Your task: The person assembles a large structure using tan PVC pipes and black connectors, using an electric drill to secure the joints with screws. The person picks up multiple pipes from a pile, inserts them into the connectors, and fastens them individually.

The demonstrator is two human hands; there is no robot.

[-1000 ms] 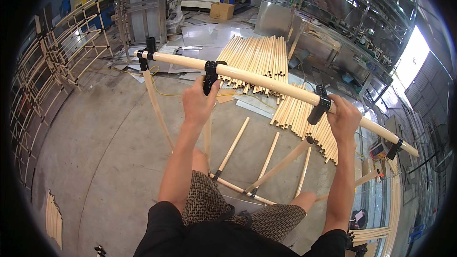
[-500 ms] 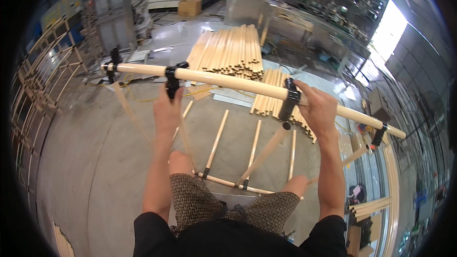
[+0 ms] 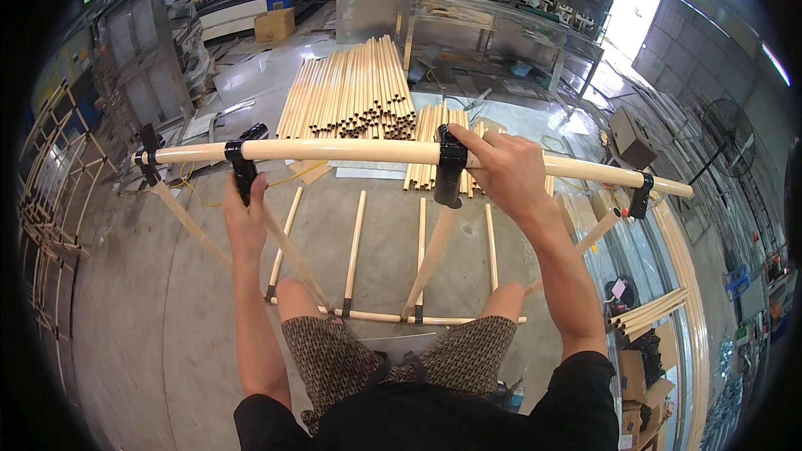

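Observation:
A long cream tube point(image 3: 342, 149) lies crosswise in front of me with several black pipe joints along it. My left hand point(image 3: 245, 219) is closed around the lower part of one black joint point(image 3: 243, 171), where a slanting tube point(image 3: 292, 255) meets it. My right hand point(image 3: 511, 171) grips the crosswise tube from above, its index finger against another black joint point(image 3: 452, 169). Under that joint, the top of a second slanting tube point(image 3: 432, 259) meets its lower end. Farther right, a tube end point(image 3: 616, 214) stands apart from the end joint point(image 3: 642, 195).
On the floor between my knees lies a lower crosswise tube point(image 3: 384, 316) with several tubes joined to it. Stacks of cream tubes point(image 3: 347, 88) lie ahead. A tube rack point(image 3: 54, 200) stands left; cardboard boxes point(image 3: 632, 376) and a fan point(image 3: 725, 129) are right.
The view has swung rightward. The crosswise tube is more level, and the slanting tube that was apart from the joint by my right hand now meets it. Both hands keep their holds.

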